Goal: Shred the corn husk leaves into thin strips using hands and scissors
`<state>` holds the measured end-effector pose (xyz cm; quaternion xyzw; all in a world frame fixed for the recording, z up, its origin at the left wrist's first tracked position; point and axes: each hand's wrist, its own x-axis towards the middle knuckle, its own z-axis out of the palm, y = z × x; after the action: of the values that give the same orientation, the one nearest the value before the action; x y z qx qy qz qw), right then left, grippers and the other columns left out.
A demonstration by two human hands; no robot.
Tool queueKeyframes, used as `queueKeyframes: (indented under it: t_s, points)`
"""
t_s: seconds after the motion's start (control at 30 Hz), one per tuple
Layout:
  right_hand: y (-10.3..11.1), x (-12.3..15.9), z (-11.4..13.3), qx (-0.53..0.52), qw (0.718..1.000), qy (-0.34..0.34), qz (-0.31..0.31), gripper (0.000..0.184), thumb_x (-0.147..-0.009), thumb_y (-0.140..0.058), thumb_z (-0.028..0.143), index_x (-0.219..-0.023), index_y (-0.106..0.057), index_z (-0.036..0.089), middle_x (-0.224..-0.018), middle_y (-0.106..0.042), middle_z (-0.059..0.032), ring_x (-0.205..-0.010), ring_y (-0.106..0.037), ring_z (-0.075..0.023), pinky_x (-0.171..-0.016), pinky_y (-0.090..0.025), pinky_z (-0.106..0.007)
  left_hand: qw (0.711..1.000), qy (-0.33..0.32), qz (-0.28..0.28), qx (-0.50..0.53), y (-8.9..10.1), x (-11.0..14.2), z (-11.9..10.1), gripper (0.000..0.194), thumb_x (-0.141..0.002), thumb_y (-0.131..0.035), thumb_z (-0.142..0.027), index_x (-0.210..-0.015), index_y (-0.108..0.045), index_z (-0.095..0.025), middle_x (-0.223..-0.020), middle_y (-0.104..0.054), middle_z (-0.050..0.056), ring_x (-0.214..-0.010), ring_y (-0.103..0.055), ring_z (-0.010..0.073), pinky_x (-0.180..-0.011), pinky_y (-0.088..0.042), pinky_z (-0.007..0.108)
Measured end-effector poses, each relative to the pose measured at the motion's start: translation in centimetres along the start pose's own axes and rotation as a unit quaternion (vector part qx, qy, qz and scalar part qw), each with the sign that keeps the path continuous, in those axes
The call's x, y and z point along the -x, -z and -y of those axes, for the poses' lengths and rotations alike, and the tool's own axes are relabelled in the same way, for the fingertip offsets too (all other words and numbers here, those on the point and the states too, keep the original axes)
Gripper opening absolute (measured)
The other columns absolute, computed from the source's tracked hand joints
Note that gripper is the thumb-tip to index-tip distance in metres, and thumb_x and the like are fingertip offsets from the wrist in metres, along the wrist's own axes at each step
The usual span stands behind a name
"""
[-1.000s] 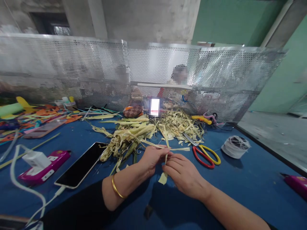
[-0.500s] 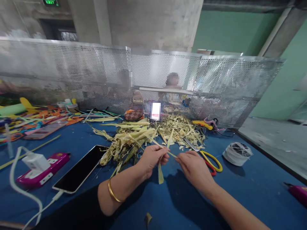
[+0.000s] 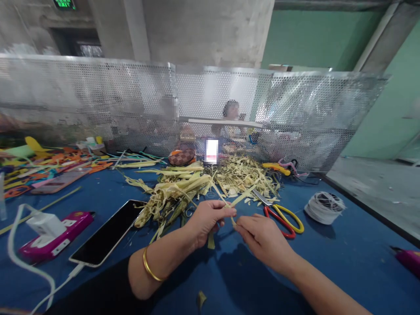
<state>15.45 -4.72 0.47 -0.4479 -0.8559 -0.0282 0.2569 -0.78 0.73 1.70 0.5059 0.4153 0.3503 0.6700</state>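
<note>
My left hand [image 3: 207, 221], a gold bangle on its wrist, is closed in a pinch around pale green-yellow corn husk strips [image 3: 244, 197]. One strip slants up to the right from the fingertips, and another end hangs below the palm. Close beside it, my right hand [image 3: 262, 238] pinches a thin end of husk between thumb and fingers. Behind the hands lies a heap of long dried husks [image 3: 177, 192], with a pile of husk shavings [image 3: 243, 173] to its right. Scissors with red and yellow handles [image 3: 288, 219] rest just beyond my right hand.
A roll of white string [image 3: 324, 208] stands at the right. On the left lie a charging phone [image 3: 106, 234], a magenta power strip [image 3: 57, 238] and colourful strips [image 3: 75, 155]. A perforated metal screen [image 3: 138, 103] closes the back; a person is behind it.
The right hand has drawn slightly left and down, nearer the left hand. The upper strip now leans further right, and the hanging end has shifted left. The view has moved a little.
</note>
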Motion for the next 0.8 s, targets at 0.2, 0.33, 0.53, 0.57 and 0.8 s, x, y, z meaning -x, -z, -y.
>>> queueKeyframes:
  t_s: [0.2,0.33,0.53,0.57,0.8]
  points:
    - [-0.4,0.0,0.1,0.019,0.997,0.069,0.004,0.031,-0.095,-0.033,0.019,-0.066,-0.045,0.02,-0.059,-0.054,0.0019,-0.05,-0.041,-0.0116,-0.058,-0.028,-0.026,0.997,-0.046,-0.039,-0.05,-0.4,-0.2,0.5,0.018,-0.061,-0.072,-0.03,-0.066,-0.069,-0.012,-0.064,-0.065,0.002,-0.04,-0.038,0.0023,-0.038,-0.023,0.017]
    - [-0.2,0.0,0.2,0.009,0.997,0.07,0.012,0.03,-0.095,-0.036,0.02,-0.067,-0.049,0.019,-0.059,-0.056,0.0013,-0.051,-0.044,-0.0121,-0.058,-0.03,-0.027,0.996,-0.045,-0.026,-0.07,-0.3,-0.1,0.3,0.016,-0.062,-0.07,-0.028,-0.062,-0.068,-0.012,-0.072,-0.067,0.004,-0.04,-0.039,0.0017,-0.039,-0.024,0.017]
    - [1.8,0.2,-0.1,-0.05,0.982,-0.049,-0.173,0.023,-0.092,-0.045,0.034,-0.088,-0.061,0.019,-0.075,-0.064,-0.004,-0.072,-0.057,-0.0179,-0.069,-0.038,-0.03,0.989,-0.025,0.056,-0.136,-0.2,0.6,-0.6,0.027,-0.072,-0.062,-0.038,-0.073,-0.07,-0.013,-0.078,-0.071,0.007,-0.039,-0.047,0.0041,-0.037,-0.021,0.017]
    - [1.9,0.1,-0.3,-0.047,0.975,-0.079,-0.2,0.023,-0.092,-0.045,0.034,-0.089,-0.062,0.019,-0.078,-0.065,-0.0051,-0.075,-0.058,-0.0188,-0.07,-0.039,-0.031,0.986,-0.023,0.072,-0.148,-0.4,0.8,-0.6,0.029,-0.074,-0.059,-0.04,-0.071,-0.069,-0.013,-0.078,-0.071,0.007,-0.038,-0.047,0.0045,-0.037,-0.023,0.017]
    - [0.4,-0.9,-1.2,-0.266,0.939,-0.213,-0.055,0.024,-0.082,-0.054,0.036,-0.067,-0.059,0.018,-0.058,-0.056,0.0016,-0.058,-0.053,-0.0144,-0.054,-0.041,-0.025,0.948,-0.029,0.184,-0.258,-1.7,1.3,1.1,0.023,-0.073,-0.055,-0.029,-0.058,-0.066,-0.014,-0.066,-0.07,0.005,-0.035,-0.048,0.0071,-0.041,-0.036,0.019]
